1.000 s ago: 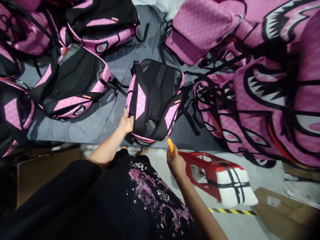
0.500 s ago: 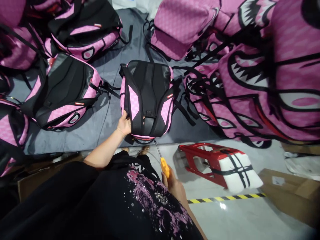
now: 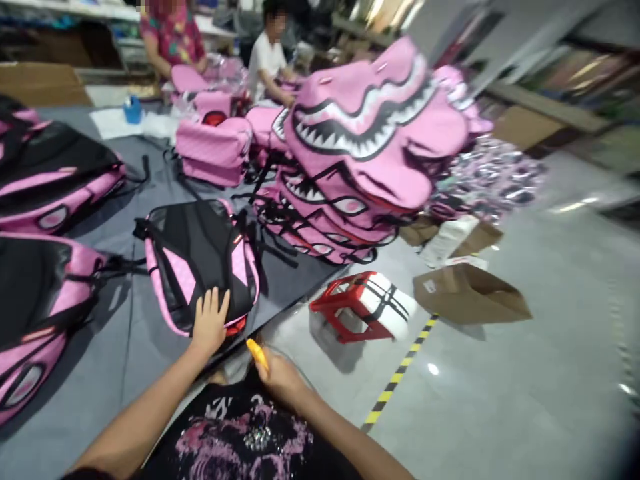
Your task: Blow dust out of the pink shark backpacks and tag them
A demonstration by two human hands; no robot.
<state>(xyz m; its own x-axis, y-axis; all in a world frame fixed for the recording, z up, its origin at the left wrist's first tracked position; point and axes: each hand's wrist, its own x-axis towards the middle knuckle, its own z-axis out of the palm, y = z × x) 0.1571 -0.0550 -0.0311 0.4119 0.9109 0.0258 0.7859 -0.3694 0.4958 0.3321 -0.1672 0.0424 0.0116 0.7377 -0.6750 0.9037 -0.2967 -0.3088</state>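
Observation:
A pink and black backpack [image 3: 205, 240] lies on the grey-covered table [image 3: 125, 360] with its strap side up. My left hand [image 3: 210, 323] rests on the lower end of the backpack, fingers spread and lying flat. In my right hand [image 3: 275, 373], near the table edge, is a tool with a yellow handle [image 3: 257, 355]; its far end is hard to make out. A bit of red [image 3: 236, 327] shows at the backpack's lower edge, beside my left hand.
More backpacks [image 3: 30, 280] lie at left. A tall pile of pink shark-face backpacks [image 3: 360, 167] stands beyond. A red and white stool [image 3: 367, 307] and a cardboard box [image 3: 470, 293] are on the floor at right. Two people work at the back.
The view has lifted and turned right, showing the people and more floor. My left hand has moved from the backpack's side onto its lower face. The yellow-handled tool stays in my right hand.

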